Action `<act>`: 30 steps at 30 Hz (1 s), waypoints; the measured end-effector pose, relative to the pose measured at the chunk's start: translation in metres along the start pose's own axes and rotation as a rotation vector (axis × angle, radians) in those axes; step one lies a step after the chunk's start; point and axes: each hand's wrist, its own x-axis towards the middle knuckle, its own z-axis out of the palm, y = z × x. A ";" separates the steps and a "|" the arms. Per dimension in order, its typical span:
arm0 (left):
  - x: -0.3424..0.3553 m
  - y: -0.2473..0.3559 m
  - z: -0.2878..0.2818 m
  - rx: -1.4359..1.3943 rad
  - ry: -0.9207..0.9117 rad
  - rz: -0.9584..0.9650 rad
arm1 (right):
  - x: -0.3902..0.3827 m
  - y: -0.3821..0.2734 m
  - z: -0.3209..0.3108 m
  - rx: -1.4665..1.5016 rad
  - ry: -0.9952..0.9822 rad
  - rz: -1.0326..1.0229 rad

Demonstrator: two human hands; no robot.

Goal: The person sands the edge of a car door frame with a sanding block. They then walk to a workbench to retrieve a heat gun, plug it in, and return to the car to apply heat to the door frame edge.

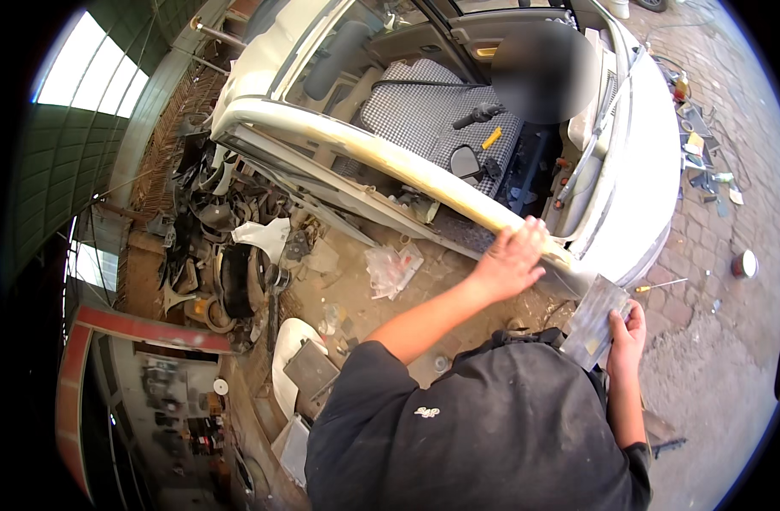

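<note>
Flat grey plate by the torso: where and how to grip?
Probably pinch the flat grey plate at its right edge, from the right, thumb on top: it looks thin, the right hand holds that edge, and its left side is nearer the black shirt.

A plastic bag (392, 271) lies near a heap of scrap parts (234, 277) (many of them black).
</note>
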 end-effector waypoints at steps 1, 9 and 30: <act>0.001 0.003 -0.001 -0.043 0.036 0.087 | 0.000 -0.004 0.001 0.005 0.008 0.000; 0.005 -0.116 -0.025 0.010 0.298 -0.070 | -0.005 -0.010 -0.001 -0.139 0.151 -0.057; -0.003 0.102 0.030 -1.092 -0.443 1.148 | -0.205 0.226 -0.062 0.652 1.287 -0.002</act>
